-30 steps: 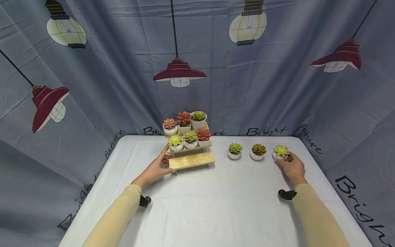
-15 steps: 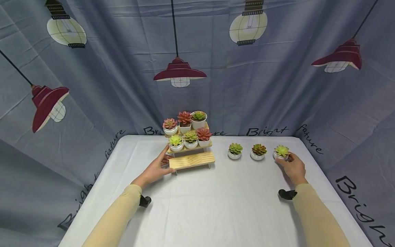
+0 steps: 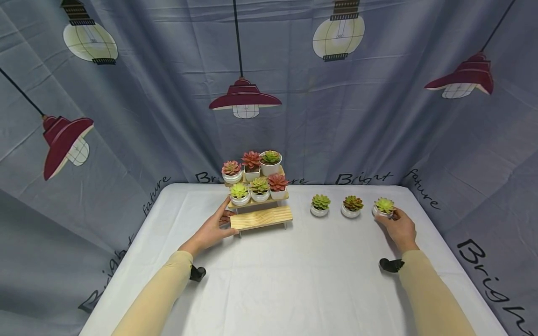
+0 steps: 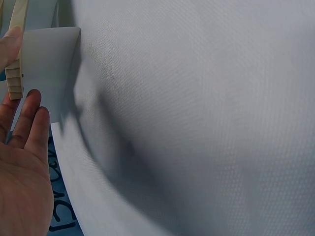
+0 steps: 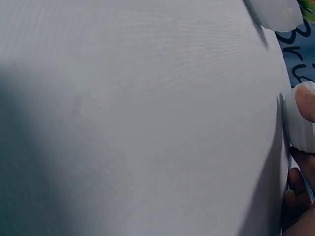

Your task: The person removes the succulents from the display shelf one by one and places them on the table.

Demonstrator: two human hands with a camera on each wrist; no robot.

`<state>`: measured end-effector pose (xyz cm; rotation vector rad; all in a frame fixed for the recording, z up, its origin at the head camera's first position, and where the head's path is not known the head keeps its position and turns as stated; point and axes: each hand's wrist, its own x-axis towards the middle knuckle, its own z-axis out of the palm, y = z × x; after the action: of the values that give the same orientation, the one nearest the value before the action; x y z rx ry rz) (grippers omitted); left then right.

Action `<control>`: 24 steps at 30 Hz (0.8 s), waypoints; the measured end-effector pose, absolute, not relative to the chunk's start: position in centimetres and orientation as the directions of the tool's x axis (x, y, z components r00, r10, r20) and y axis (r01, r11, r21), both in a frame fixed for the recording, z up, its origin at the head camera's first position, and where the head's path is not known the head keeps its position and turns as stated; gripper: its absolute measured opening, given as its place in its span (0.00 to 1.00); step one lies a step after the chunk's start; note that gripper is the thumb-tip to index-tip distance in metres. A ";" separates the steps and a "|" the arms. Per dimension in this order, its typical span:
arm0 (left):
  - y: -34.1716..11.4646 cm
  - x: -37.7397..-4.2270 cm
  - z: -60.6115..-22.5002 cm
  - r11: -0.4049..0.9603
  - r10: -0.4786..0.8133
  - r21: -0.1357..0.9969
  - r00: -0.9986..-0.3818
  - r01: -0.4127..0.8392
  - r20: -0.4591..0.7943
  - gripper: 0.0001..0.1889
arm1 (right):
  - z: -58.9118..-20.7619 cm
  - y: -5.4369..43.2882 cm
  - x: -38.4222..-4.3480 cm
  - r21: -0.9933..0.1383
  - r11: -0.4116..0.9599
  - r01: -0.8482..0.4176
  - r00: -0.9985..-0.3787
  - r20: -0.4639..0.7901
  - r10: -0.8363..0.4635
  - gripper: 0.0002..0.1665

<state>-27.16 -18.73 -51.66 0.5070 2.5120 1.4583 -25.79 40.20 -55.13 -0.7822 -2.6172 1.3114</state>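
My left hand [image 3: 212, 229] grips the left end of the lowest wooden step [image 3: 261, 218] of a three-tier plant stand. In the left wrist view, the thumb [image 4: 10, 46] lies on one face of the wooden board [image 4: 15, 81], with fingers on its other side. Over at the right, my right hand [image 3: 401, 229] pinches the white pot of a light green succulent [image 3: 384, 205] standing on the table. The right wrist view shows the thumb on that white pot [image 5: 295, 120]; its plant is out of frame there. Nothing stands on the lowest step.
Several potted succulents fill the upper two tiers, including a red one [image 3: 277, 182] and a yellow-green one [image 3: 259, 186]. Between stand and right hand sit a green succulent [image 3: 321, 203] and a reddish-green one [image 3: 352, 204]. A white cloth covers the table [image 3: 294, 284]; a grey-blue curtain [image 3: 290, 126] hangs behind.
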 end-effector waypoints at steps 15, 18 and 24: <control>-18.8 -27.1 -51.7 0.455 0.385 0.870 -0.923 0.188 -0.002 0.59 | -55.3 40.6 -24.6 -0.772 0.551 0.318 -0.913 -0.091 0.398 0.48; -18.8 -27.1 -51.7 0.457 0.385 0.870 -0.923 0.185 -0.005 0.59 | -55.1 40.8 -24.2 -0.808 0.518 0.281 -0.916 -0.065 0.396 0.45; -18.8 -27.1 -51.8 0.458 0.386 0.868 -0.923 0.192 0.000 0.60 | -54.3 41.1 -23.6 -0.841 0.478 0.253 -0.893 -0.013 0.449 0.43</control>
<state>-27.12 -18.80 -51.77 0.5034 2.5095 1.4551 -23.60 41.12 -54.29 -0.6062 -2.5149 1.3784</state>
